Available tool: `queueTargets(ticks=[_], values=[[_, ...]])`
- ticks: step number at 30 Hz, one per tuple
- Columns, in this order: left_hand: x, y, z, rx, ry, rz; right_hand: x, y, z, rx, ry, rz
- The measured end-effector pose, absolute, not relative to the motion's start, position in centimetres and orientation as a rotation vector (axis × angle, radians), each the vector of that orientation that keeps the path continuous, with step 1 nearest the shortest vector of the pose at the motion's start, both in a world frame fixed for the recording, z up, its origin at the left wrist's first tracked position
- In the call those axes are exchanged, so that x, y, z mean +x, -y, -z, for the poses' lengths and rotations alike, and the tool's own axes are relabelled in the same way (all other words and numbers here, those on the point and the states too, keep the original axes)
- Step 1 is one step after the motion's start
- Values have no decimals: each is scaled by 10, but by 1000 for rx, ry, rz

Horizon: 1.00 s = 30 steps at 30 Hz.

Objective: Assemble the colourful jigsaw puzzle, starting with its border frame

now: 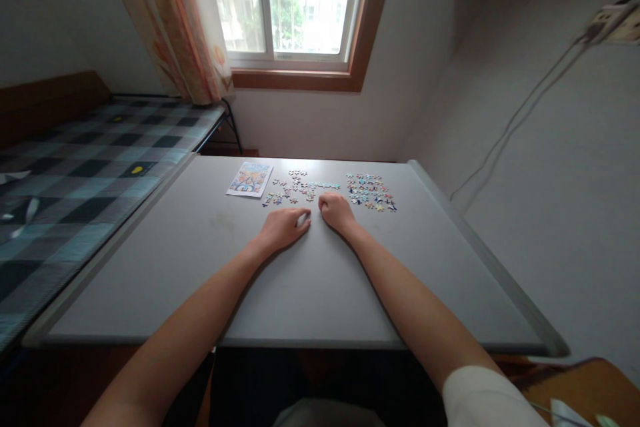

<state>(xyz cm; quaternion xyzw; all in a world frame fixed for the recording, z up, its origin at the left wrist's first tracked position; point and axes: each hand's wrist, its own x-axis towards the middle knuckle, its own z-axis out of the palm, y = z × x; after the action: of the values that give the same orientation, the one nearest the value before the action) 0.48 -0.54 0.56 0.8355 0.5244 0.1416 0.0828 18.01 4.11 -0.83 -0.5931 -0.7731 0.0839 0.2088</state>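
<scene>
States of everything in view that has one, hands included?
Left hand: thumb and fingers parted
Right hand: curled, contents hidden
Right-hand puzzle pieces: spread in rough rows
Left-hand puzzle pieces: scattered
Picture sheet: flat, picture up
Curtain: gathered left of window
Plug: in socket
Window: open or shut, unclear

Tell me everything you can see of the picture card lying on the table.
The picture card lies flat toward the table's far left, a little askew. It is a thin rectangle, apparently paper, with a pale border around a busy, colorful print with orange and blue areas; the print's details are too small to tell. Loose puzzle pieces sit just right of it; neither hand touches it.
</scene>
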Motion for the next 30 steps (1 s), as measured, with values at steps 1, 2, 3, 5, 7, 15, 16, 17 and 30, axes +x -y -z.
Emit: queueTargets(ticks=[1, 2, 3, 5, 7, 15, 16, 17, 30], values=[[5, 6, -6, 2492, -1566, -428, 180, -42, 9, -1645, 2149, -239], [5, 6, -7, 2488, -1565, -431, 181, -42, 9, -1642, 2148, -244], [5, 6, -8, 2483, -1568, -433, 181, -43, 10, -1640, 2148, -247], [6, 7, -9, 2474, -1572, -432, 181, -43, 11, -1631, 2147, -249], [5, 7, -9, 2468, -1574, -431, 182, -44, 11, -1621, 2144, -249], [4, 5, -6, 2486, -1556, -456, 181, -44, 11, -1620, 2143, -258], [4, 5, -5, 2488, -1556, -457, 181, -44, 11, -1619, 2142, -258], [4, 5, -5, 2489, -1555, -457, 182, -44, 11, -1618, 2141, -256], [4, 5, -5, 2502, -1550, -462, 181, -44, 11, -1620, 2136, -263]])
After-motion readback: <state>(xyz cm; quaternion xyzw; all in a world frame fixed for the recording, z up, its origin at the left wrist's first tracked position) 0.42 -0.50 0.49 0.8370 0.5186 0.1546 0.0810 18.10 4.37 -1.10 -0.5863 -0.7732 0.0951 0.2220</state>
